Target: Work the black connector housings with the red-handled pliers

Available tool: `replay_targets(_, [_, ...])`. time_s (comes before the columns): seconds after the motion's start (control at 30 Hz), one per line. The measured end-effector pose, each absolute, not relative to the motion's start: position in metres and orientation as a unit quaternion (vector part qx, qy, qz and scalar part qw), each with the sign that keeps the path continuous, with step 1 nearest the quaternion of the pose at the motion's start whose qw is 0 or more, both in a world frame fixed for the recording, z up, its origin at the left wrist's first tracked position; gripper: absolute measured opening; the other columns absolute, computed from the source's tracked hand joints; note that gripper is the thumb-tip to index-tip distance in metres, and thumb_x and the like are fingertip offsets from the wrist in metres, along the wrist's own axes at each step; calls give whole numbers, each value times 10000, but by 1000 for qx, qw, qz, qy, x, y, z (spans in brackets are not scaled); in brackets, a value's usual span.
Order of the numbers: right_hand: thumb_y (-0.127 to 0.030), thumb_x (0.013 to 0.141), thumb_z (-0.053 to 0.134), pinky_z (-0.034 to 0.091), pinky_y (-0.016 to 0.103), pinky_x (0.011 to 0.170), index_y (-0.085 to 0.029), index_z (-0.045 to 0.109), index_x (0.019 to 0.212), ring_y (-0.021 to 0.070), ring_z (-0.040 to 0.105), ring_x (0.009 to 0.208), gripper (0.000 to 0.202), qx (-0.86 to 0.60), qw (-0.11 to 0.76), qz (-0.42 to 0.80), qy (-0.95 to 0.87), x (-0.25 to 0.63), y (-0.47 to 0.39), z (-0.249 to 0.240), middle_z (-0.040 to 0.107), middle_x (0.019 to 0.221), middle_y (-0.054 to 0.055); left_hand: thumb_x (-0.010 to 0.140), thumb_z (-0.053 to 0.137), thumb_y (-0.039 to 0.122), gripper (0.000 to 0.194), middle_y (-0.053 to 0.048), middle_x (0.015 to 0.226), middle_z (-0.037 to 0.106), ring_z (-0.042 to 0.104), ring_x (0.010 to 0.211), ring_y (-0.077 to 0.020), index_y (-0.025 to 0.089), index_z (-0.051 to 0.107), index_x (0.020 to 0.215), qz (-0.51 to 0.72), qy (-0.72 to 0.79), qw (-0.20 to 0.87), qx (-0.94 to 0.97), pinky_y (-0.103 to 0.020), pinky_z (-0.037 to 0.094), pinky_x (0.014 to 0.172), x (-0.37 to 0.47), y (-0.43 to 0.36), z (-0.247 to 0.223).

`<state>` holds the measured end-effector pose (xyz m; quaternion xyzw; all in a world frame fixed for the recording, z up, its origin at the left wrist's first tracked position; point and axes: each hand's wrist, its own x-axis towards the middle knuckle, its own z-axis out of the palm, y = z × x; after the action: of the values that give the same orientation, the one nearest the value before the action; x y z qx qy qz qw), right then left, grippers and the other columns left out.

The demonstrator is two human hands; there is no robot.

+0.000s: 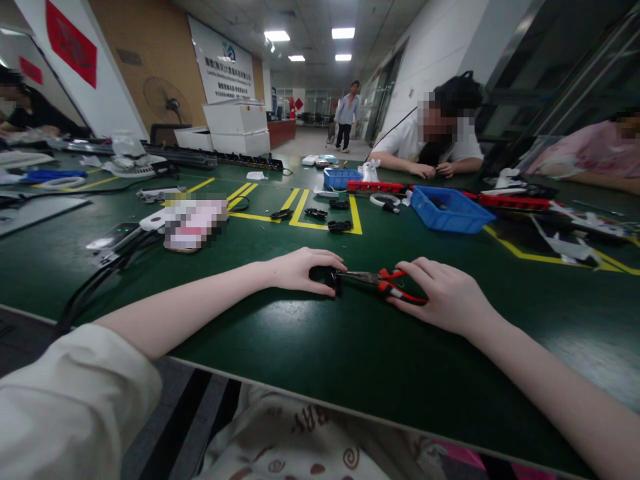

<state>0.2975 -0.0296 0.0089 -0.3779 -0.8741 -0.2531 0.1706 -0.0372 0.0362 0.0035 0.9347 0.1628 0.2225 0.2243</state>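
Note:
My left hand (303,270) grips a small black part (334,281) between thumb and fingers, just above the green table. What kind of part it is, I cannot make out. My right hand (445,293) is wrapped round the red and black handles of a pair of needle-nose pliers (385,279). The pliers point left, and their jaw tips meet the black part at its upper right side. Whether the jaws are closed on it is too small to tell. Beyond my hands, several similar black parts (340,226) lie in and beside a yellow-taped rectangle (361,217).
A blue bin (450,210) and a smaller blue bin (343,177) stand beyond my right hand, near red strips (385,187). To the left lie a phone (195,227), a white device (117,235) and black cables (107,273). A co-worker (435,133) sits across the table (240,333).

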Motion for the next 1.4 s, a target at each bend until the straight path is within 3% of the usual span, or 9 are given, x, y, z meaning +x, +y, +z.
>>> replay_targets(0.2, [-585,921,605,469,350,637,-165,667,1192,227,647,724,504,-396,165,-231,-873,298,-29,9,723,997,126,871,802,405,526,-161,1424,644,634,1325,-258,186,671,1331,222,166,230,933,-411,489,1143,-36,35,2])
replay_targets(0.33, [-575,904,635,509,359,693,-166,662,1203,245,681,811,507,-399,188,-210,-872,300,-29,9,721,1032,132,865,804,432,544,-157,1426,637,639,1302,-264,183,672,1329,219,188,212,934,-405,506,1098,-34,32,2])
replay_targets(0.57, [-512,879,678,520,427,775,-172,660,1253,314,686,961,505,-379,212,-236,-869,304,-31,11,734,1091,155,859,770,579,584,-93,1368,687,664,1213,-279,236,674,1321,200,224,55,952,-406,455,1038,-34,29,4])
replay_targets(0.73, [-486,921,647,537,477,880,-142,558,1368,337,660,1054,571,-366,226,-248,-868,310,-26,10,693,1196,195,823,777,636,573,-93,1283,708,644,1182,-288,212,714,1204,219,218,9,951,-434,415,1077,-35,29,5])
replay_targets(0.83, [-466,951,605,538,507,908,-129,494,1430,352,646,1094,596,-379,230,-242,-863,311,-25,8,661,1241,219,823,785,618,539,-108,1279,698,644,1195,-292,197,709,1150,225,220,33,949,-450,432,1080,-34,29,3])
replay_targets(1.1, [-424,951,599,545,546,914,-153,455,1497,379,637,1158,625,-368,204,-233,-877,307,-29,9,666,1280,220,862,800,413,416,-123,1246,677,656,1169,-241,169,675,1175,240,186,225,926,-408,530,1024,-31,32,0])
replay_targets(1.4, [-448,949,615,568,500,875,-153,532,1420,342,672,1066,562,-373,209,-238,-872,310,-29,9,689,1221,199,816,838,476,512,-113,1212,677,651,1155,-251,164,663,1183,235,207,252,916,-407,526,1020,-30,33,-3])
